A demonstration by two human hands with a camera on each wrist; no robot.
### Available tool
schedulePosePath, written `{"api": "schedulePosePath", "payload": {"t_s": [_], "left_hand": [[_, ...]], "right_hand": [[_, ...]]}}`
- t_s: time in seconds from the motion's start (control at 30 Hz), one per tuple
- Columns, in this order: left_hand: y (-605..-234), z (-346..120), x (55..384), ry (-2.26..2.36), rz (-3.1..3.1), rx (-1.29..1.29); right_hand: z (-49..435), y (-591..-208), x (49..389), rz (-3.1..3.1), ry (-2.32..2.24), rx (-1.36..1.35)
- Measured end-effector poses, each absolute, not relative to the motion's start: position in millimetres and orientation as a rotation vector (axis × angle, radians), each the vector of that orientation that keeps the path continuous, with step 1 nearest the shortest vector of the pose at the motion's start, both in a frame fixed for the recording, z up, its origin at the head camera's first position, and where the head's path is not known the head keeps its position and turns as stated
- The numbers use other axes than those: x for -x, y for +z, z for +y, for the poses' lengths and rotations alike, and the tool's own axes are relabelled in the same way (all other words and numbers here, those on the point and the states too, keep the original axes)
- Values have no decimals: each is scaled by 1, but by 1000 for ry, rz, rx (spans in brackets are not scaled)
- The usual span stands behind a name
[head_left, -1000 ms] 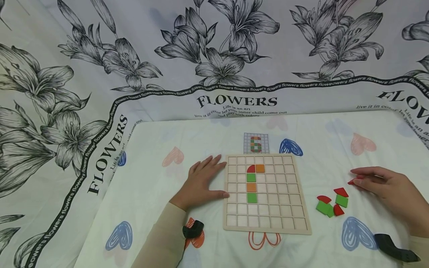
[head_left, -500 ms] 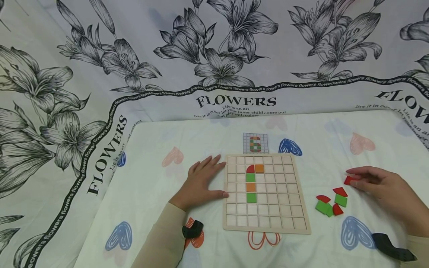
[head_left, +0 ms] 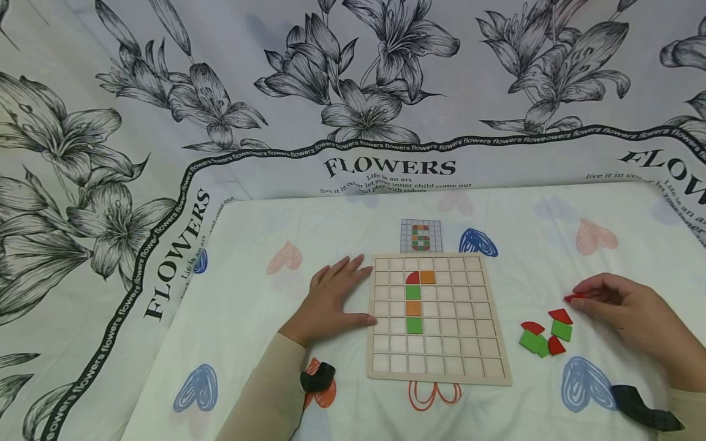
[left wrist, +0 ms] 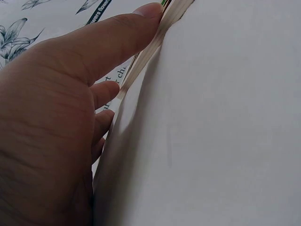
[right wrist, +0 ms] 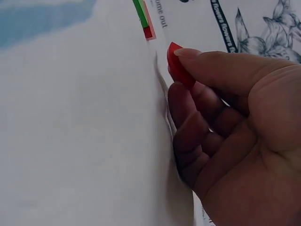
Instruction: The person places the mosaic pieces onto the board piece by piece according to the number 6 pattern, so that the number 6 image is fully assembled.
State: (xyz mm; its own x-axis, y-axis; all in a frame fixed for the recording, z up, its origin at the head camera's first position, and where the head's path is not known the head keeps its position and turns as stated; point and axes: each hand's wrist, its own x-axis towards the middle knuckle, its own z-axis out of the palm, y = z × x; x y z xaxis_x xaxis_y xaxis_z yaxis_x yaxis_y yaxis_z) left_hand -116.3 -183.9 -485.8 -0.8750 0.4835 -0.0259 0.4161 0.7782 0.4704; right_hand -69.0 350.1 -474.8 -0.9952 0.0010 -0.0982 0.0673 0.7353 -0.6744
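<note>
My right hand (head_left: 634, 312) pinches a red piece (right wrist: 181, 66) between thumb and fingers, above the cloth at the right. Just left of it lies a loose group of pieces: red quarter-round ones (head_left: 557, 346) and green squares (head_left: 562, 331). My left hand (head_left: 328, 303) has its fingers spread, its thumb touching the left edge of the wooden grid board (head_left: 458, 361). Set in the board's cells are a red quarter-round (head_left: 413, 278), an orange square (head_left: 427, 277) to its right, and below it a column of green (head_left: 413, 293), orange (head_left: 413, 308) and green (head_left: 415, 326) squares.
A small pattern card (head_left: 421, 235) with a coloured figure on a grid lies against the board's far edge. White cloth (head_left: 265, 373) printed with hearts covers the table. Flower-printed fabric (head_left: 298, 122) rises behind and at the left.
The red piece has been turned about in my right fingers, which have shifted slightly left. My left hand, the board and the loose pieces have stayed in place.
</note>
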Motion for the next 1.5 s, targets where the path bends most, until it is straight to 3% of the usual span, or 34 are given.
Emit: {"api": "schedulePosePath", "payload": {"t_s": [1.17,1.5], "left_hand": [[-486,-183,117,663,2827,-724],[-484,-184,115,702,2824,-740]], "right_hand": [[305,-453,65,2632,-1453,31],[290,-449,62,2543,-1560,165]]}}
